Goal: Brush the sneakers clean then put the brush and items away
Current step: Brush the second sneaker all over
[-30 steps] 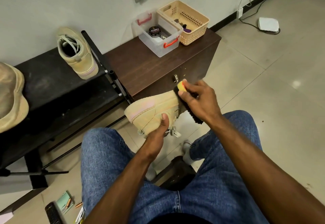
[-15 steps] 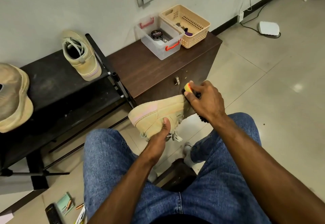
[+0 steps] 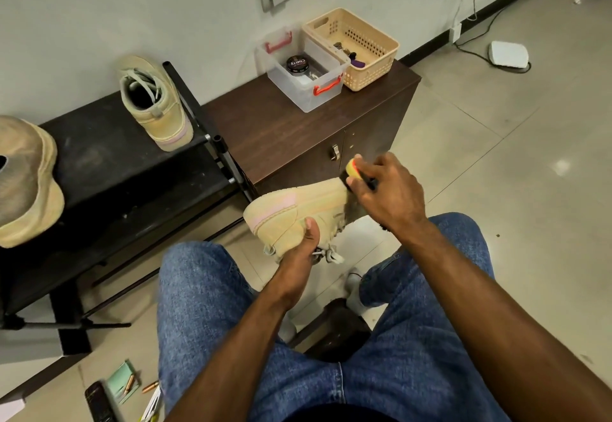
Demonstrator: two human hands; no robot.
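My left hand (image 3: 299, 249) grips a tan sneaker (image 3: 291, 211) from below, thumb on its side, holding it above my knees. My right hand (image 3: 385, 194) grips a black brush (image 3: 354, 170) with a yellow and red end and holds it against the sneaker's right end. The bristles are mostly hidden behind my hand. The second tan sneaker (image 3: 155, 103) stands on the black shoe rack (image 3: 99, 163). A clear plastic box (image 3: 303, 70) with red handles holds a black polish tin (image 3: 297, 64) on the brown cabinet (image 3: 288, 127).
A beige basket (image 3: 352, 45) with small items stands beside the clear box. A tan hat (image 3: 25, 183) lies on the rack's left end. A phone, green card and small items (image 3: 116, 388) lie on the floor at lower left. A white device (image 3: 508, 54) with cables lies far right.
My right hand and the brush have moved up and to the right along the sneaker's end. My left hand keeps its hold on the sneaker.
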